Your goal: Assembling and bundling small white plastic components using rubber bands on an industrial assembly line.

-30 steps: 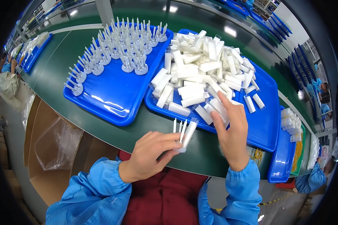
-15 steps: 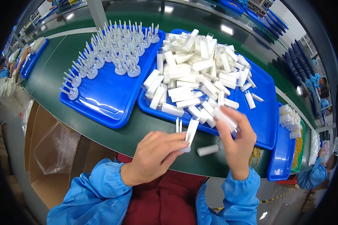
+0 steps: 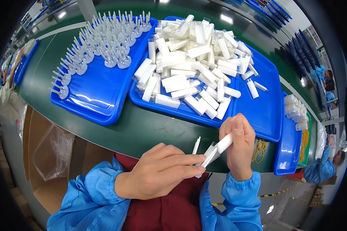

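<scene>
My left hand (image 3: 162, 169) is closed on a translucent pronged base, mostly hidden by the fingers; its thin white prongs (image 3: 197, 144) stick up past them. A white piece in a clear sleeve (image 3: 209, 156) also rises from those fingers. My right hand (image 3: 239, 144) is closed on a white roll (image 3: 224, 143), thumb on top. The roll's lower end meets or overlaps the clear sleeve; which, I cannot tell. Beyond my hands, a heap of white sleeved rolls (image 3: 177, 57) fills much of a blue tray (image 3: 254, 111).
At the left, another blue tray (image 3: 90, 102) carries rows of pronged bases (image 3: 112, 54). Yellow rubber bands (image 3: 260, 149) lie by my right wrist. A narrow blue tray (image 3: 287, 161) holds wrapped white rolls (image 3: 293, 107). An open cardboard box (image 3: 40, 154) stands below the table edge.
My right hand has come down with its white roll to the piece in my left hand. My left hand has moved slightly right and tilted its piece. The view has shifted a little.
</scene>
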`<act>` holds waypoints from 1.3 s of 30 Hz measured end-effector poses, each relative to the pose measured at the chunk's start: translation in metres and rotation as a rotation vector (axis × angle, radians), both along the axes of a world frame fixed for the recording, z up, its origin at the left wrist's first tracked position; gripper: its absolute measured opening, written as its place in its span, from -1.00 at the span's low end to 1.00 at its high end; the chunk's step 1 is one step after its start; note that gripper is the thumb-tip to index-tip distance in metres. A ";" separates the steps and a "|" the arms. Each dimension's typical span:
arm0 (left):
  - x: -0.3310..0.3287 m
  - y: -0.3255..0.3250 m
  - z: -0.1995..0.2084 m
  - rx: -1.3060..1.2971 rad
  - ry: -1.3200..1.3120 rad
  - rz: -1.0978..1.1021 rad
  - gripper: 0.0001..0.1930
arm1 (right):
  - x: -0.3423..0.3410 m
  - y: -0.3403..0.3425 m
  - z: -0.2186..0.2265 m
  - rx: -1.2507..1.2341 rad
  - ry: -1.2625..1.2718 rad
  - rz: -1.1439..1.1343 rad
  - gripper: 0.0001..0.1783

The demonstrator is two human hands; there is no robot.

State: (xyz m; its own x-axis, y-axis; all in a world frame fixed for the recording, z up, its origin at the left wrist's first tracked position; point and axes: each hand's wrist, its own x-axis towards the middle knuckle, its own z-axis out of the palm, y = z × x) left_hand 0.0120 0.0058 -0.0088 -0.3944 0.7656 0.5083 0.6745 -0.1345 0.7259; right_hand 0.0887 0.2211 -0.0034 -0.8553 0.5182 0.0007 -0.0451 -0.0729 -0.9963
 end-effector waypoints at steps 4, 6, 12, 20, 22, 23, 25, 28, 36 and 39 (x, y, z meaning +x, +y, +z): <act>0.003 0.000 0.002 -0.008 -0.035 -0.030 -0.68 | 0.001 0.000 -0.002 0.035 0.012 0.077 -0.60; 0.004 0.001 0.000 -0.005 -0.006 -0.027 -0.68 | 0.003 -0.005 -0.002 0.181 -0.036 0.097 -0.59; 0.008 0.013 -0.018 0.184 0.034 0.215 -0.54 | 0.010 -0.047 -0.003 0.526 0.142 -0.155 -0.58; -0.012 -0.006 -0.024 0.155 0.052 0.169 -0.59 | 0.050 -0.009 -0.005 0.983 0.128 0.037 -0.59; -0.015 -0.009 -0.028 0.143 0.069 0.224 -0.58 | 0.063 0.003 -0.002 1.240 0.005 0.289 -0.54; -0.015 -0.011 -0.028 0.131 0.068 0.220 -0.58 | 0.067 0.005 -0.002 1.360 -0.059 0.417 -0.51; -0.015 -0.012 -0.029 0.109 0.073 0.211 -0.58 | 0.070 0.006 -0.015 1.377 -0.067 0.418 -0.48; -0.015 -0.009 -0.026 0.099 0.086 0.175 -0.61 | 0.072 0.006 -0.021 1.281 -0.005 0.295 -0.64; -0.008 -0.009 -0.005 -0.033 0.260 -0.094 -0.70 | 0.038 0.004 -0.008 0.382 -0.086 -0.128 -0.69; -0.005 -0.006 0.000 -0.042 0.264 -0.165 -0.70 | 0.036 0.007 -0.002 0.305 -0.151 0.022 -0.66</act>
